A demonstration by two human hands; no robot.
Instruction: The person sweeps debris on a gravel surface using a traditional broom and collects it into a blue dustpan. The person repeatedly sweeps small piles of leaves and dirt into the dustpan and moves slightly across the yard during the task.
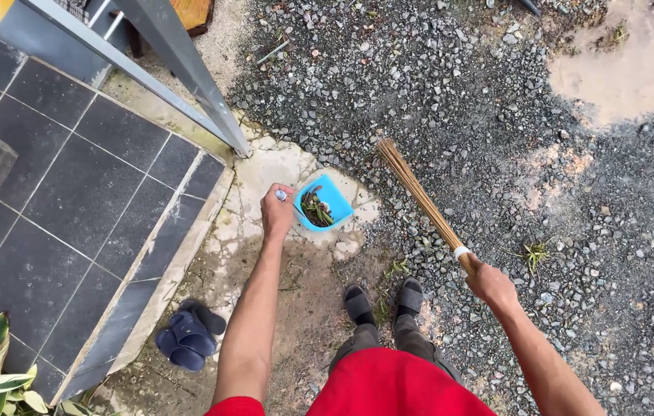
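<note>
Left hand (276, 212) is closed on the handle of a small blue plastic dustpan (324, 202) with leaf scraps, low over cracked pale concrete (265, 166); right hand (490, 282) grips a bundled brown stick broom (423, 202) near its white band; both look light, the broom stiff, best held at the bound end; 2 dark slippers (186, 335) lie nearby.

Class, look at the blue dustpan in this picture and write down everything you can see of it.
The dustpan is small, bright blue and looks like plastic, with a squarish scoop and raised walls. It lies open side up on a pale, cracked concrete patch at the edge of the gravel. Inside lies a small heap of dark twigs and green leaves. The left hand grips its handle end, which the hand mostly hides. The stick broom in the right hand lies close by without touching it.
</note>
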